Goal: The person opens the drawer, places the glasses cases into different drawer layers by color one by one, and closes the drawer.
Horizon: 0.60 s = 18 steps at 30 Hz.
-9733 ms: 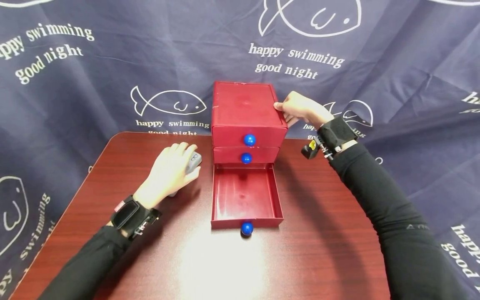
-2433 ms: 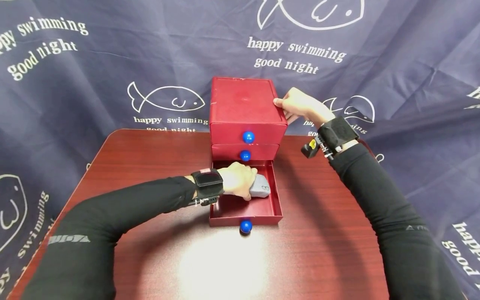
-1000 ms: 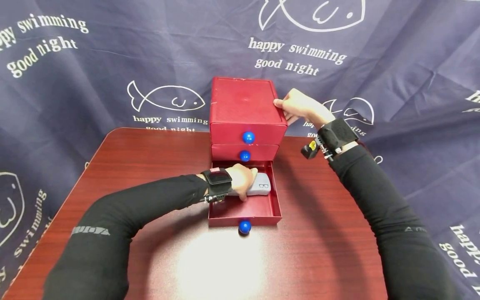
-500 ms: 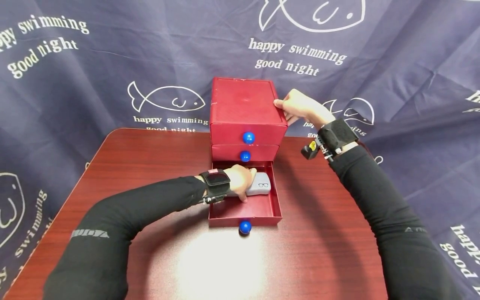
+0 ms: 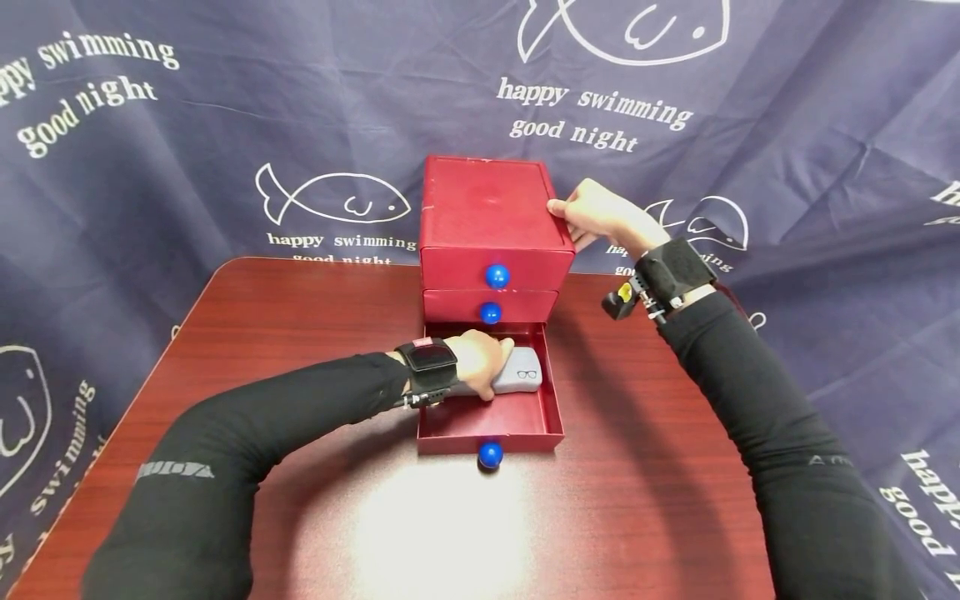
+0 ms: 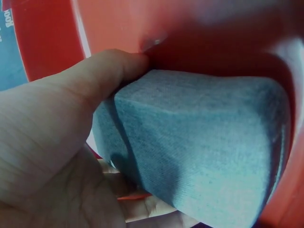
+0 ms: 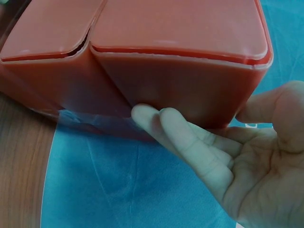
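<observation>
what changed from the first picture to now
The left hand carried the grey case from the table beside the red drawer unit into the open bottom drawer and still grips it. The right hand stayed braced on the unit's side.

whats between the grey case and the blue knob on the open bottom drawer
In the head view, only bare red drawer floor and the drawer's front wall lie between the grey glasses case, gripped by the left hand, and the blue knob.
</observation>
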Available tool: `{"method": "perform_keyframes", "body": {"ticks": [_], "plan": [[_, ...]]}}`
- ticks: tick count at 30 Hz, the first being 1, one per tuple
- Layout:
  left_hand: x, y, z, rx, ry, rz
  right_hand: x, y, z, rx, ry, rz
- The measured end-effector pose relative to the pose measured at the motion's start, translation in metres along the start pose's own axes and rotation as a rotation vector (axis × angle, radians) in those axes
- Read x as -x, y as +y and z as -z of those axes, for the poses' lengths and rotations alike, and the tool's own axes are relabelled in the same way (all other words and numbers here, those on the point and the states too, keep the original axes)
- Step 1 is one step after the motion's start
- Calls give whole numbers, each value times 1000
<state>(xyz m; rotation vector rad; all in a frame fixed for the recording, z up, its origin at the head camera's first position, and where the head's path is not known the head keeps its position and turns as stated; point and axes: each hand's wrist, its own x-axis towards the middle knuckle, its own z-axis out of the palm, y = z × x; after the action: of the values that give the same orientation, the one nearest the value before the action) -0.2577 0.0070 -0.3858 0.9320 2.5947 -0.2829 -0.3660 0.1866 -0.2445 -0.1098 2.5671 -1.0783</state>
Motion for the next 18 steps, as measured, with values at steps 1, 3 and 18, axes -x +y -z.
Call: {"method": "perform_keyframes", "body": {"ticks": [1,3,18], "plan": [[0,0,0,2,-1,-1,0,0,0,2,1,0],[0,0,1,3,-3,-2,0,0,0,4,3,0],[-2,-5,5,28,-46,-7,0,0,1,-9,3,-6]]}}
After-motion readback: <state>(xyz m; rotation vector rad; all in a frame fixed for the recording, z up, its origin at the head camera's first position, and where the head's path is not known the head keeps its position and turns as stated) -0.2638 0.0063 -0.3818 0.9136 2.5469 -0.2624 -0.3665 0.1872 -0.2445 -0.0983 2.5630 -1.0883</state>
